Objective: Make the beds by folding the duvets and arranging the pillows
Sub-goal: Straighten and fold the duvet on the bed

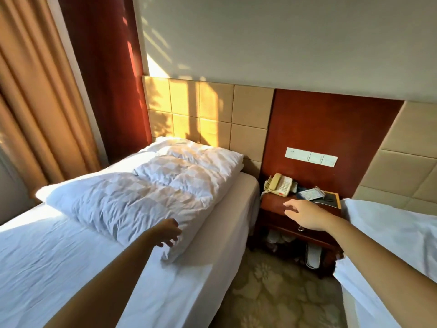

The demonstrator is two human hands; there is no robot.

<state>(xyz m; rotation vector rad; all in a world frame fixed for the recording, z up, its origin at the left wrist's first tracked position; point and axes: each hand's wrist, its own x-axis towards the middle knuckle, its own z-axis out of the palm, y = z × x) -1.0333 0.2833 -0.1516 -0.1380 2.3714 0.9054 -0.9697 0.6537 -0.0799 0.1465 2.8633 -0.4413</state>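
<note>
Two white checked pillows lie on the left bed [59,261]. The near pillow [123,204] lies slanted across the white sheet, its lower corner hanging towards the bed's right edge. The far pillow [189,166] sits against the tan headboard [208,110]. My left hand [169,233] reaches over the near pillow's lower right corner, fingers loosely spread, touching or just above the fabric. My right hand [302,215] hovers with spread fingers and holds nothing, above the gap between the beds in front of the nightstand. White bedding of the right bed [387,235] shows at the right edge.
A red-brown nightstand [274,204] stands between the beds with a beige telephone [280,184], papers and a dark card on top. Slippers sit on its lower shelf. A patterned carpet aisle [272,292] runs between the beds. Orange curtains [35,102] hang at the left.
</note>
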